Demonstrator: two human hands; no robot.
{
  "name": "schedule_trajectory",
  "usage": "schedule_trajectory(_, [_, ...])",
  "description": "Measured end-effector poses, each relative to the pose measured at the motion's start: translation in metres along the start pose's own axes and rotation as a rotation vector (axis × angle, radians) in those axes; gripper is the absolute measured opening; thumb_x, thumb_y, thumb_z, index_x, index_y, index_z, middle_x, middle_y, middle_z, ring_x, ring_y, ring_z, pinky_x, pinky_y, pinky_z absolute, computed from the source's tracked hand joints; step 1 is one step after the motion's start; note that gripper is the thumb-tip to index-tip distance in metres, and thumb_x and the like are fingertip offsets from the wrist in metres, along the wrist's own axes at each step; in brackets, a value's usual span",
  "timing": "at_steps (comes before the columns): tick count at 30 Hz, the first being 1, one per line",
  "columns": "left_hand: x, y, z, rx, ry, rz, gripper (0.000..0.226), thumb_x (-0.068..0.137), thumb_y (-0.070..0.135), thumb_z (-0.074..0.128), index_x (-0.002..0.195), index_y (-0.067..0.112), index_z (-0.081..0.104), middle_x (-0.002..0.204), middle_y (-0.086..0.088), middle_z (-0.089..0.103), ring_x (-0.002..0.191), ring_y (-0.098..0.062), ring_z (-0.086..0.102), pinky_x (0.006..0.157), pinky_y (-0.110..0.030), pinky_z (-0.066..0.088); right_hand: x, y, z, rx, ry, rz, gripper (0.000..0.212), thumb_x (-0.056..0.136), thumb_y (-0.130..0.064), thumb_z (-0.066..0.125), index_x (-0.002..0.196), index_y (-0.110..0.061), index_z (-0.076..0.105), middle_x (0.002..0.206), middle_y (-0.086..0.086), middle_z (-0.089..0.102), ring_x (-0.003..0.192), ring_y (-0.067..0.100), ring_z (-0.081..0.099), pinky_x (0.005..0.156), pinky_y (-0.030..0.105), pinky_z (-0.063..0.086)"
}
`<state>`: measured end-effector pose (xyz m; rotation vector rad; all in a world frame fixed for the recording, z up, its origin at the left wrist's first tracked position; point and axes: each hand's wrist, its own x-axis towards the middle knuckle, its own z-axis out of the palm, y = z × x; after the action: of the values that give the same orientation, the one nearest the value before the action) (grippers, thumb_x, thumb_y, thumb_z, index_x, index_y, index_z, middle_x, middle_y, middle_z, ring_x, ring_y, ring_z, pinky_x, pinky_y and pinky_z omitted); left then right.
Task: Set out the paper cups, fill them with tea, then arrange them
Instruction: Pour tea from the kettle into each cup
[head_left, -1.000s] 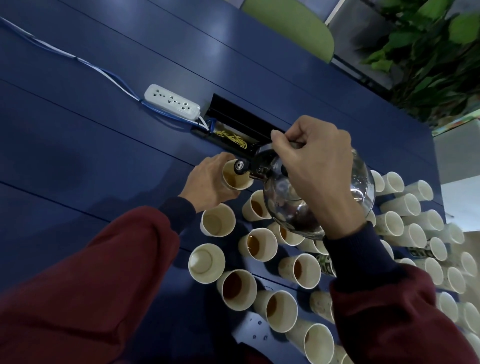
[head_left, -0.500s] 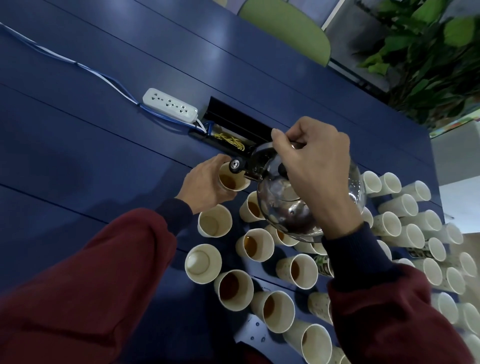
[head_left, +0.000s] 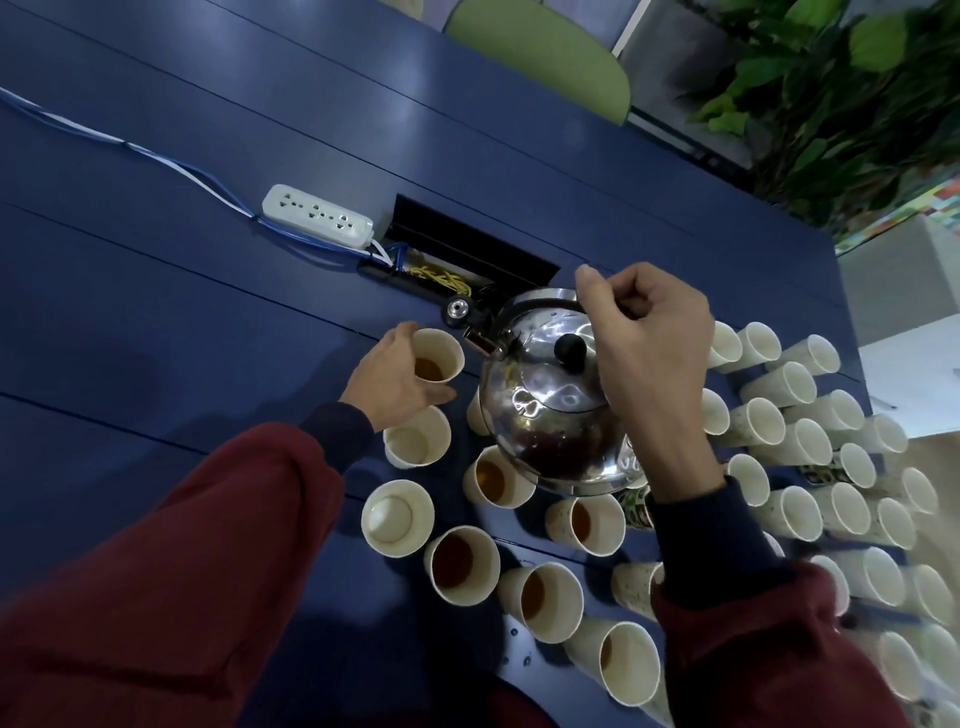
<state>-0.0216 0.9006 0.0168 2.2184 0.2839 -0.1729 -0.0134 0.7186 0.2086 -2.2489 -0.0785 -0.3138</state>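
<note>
The polished steel kettle (head_left: 545, 410) had been tipped back from its pouring tilt to near level. Its spout now stood just beside the white paper cup (head_left: 441, 345) rather than over it. The right hand (head_left: 649, 353) gripped the kettle's arched handle from above. The left hand (head_left: 392, 382) curled round that cup, at the far-left edge of the cluster on the dark blue table (head_left: 208, 338); brown tea showed inside. This fill appeared complete. The adjacent empty cup (head_left: 415, 441) was the probable next target.

White power strip (head_left: 317, 215), green chair (head_left: 540, 54)
</note>
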Motion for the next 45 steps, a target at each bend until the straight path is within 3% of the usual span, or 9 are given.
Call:
schedule_trajectory(4, [-0.029, 0.005, -0.003, 0.032, 0.055, -0.066, 0.09, 0.071, 0.063, 0.078, 0.134, 0.012, 0.04, 0.132, -0.011, 0.049, 0.118, -0.032, 0.053, 0.092, -0.046, 0.048, -0.012, -0.003, -0.005, 0.013, 0.002, -0.002, 0.039, 0.092, -0.033, 0.069, 0.059, -0.015, 0.055, 0.047, -0.011, 0.048, 0.049, 0.005, 0.042, 0.055, 0.019, 0.036])
schedule_trajectory(9, [-0.067, -0.003, -0.007, 0.12, -0.07, -0.071, 0.091, 0.065, 0.079, 0.071, 0.122, 0.014, 0.041, 0.126, -0.008, 0.052, 0.108, -0.029, 0.056, 0.085, -0.044, 0.05, -0.031, -0.006, -0.01, 0.022, -0.002, -0.008, 0.038, 0.092, -0.034, 0.069, 0.06, -0.018, 0.057, 0.048, -0.011, 0.052, 0.049, 0.004, 0.045, 0.054, 0.021, 0.039])
schedule_trajectory(12, [-0.076, -0.011, -0.007, 0.109, -0.121, -0.043, 0.096, 0.062, 0.067, 0.083, 0.133, 0.018, 0.04, 0.13, -0.003, 0.052, 0.115, -0.025, 0.055, 0.086, -0.037, 0.045, -0.042, -0.007, -0.013, -0.005, -0.008, -0.013, 0.036, 0.092, -0.036, 0.069, 0.062, -0.017, 0.059, 0.05, -0.009, 0.055, 0.05, 0.004, 0.047, 0.054, 0.018, 0.039])
schedule_trajectory(17, [-0.081, -0.013, -0.006, 0.051, -0.059, 0.036, 0.08, 0.065, 0.043, 0.089, 0.13, 0.022, 0.05, 0.125, 0.001, 0.06, 0.113, -0.024, 0.057, 0.087, -0.036, 0.044, -0.056, -0.012, -0.015, -0.029, -0.04, -0.012, 0.034, 0.091, -0.036, 0.07, 0.064, -0.017, 0.062, 0.053, -0.004, 0.059, 0.052, 0.006, 0.05, 0.054, 0.02, 0.041])
schedule_trajectory(21, [-0.086, -0.01, -0.006, 0.017, -0.002, 0.1, 0.068, 0.068, 0.036, 0.088, 0.125, 0.023, 0.054, 0.119, 0.001, 0.063, 0.109, -0.024, 0.058, 0.082, -0.033, 0.041, -0.063, -0.016, -0.016, -0.083, -0.077, -0.034, 0.032, 0.09, -0.035, 0.071, 0.066, -0.015, 0.065, 0.056, -0.002, 0.063, 0.058, 0.016, 0.059, 0.06, 0.029, 0.046])
schedule_trajectory(25, [-0.093, -0.003, -0.004, 0.05, 0.027, 0.201, 0.068, 0.069, 0.038, 0.084, 0.128, 0.024, 0.053, 0.12, 0.002, 0.063, 0.106, -0.023, 0.059, 0.083, -0.036, 0.047, -0.064, -0.019, -0.016, -0.123, -0.122, -0.051, 0.03, 0.089, -0.036, 0.071, 0.067, -0.016, 0.065, 0.057, -0.002, 0.064, 0.06, 0.016, 0.06, 0.062, 0.032, 0.048])
schedule_trajectory(33, [-0.096, -0.001, -0.006, 0.112, 0.08, 0.285, 0.075, 0.068, 0.04, 0.081, 0.135, 0.024, 0.05, 0.127, -0.001, 0.061, 0.108, -0.025, 0.057, 0.088, -0.047, 0.05, -0.062, -0.022, -0.006, -0.217, -0.217, -0.098, 0.027, 0.09, -0.039, 0.072, 0.069, -0.023, 0.064, 0.055, -0.012, 0.062, 0.065, 0.004, 0.062, 0.056, 0.016, 0.044])
schedule_trajectory(39, [-0.095, 0.002, -0.007, 0.092, 0.115, 0.289, 0.072, 0.07, 0.036, 0.084, 0.134, 0.022, 0.053, 0.126, -0.001, 0.063, 0.108, -0.025, 0.057, 0.086, -0.042, 0.048, -0.06, -0.027, -0.004, -0.25, -0.235, -0.142, 0.027, 0.09, -0.041, 0.07, 0.071, -0.022, 0.066, 0.056, -0.008, 0.065, 0.058, 0.008, 0.062, 0.063, 0.034, 0.054])
schedule_trajectory(45, [-0.096, 0.001, -0.006, 0.079, 0.133, 0.292, 0.071, 0.069, 0.038, 0.079, 0.132, 0.019, 0.055, 0.123, 0.0, 0.063, 0.105, -0.025, 0.059, 0.081, -0.038, 0.047, -0.061, -0.033, -0.003, -0.308, -0.237, -0.179, 0.029, 0.091, -0.042, 0.068, 0.07, -0.023, 0.062, 0.057, -0.007, 0.064, 0.057, 0.009, 0.059, 0.059, 0.032, 0.05])
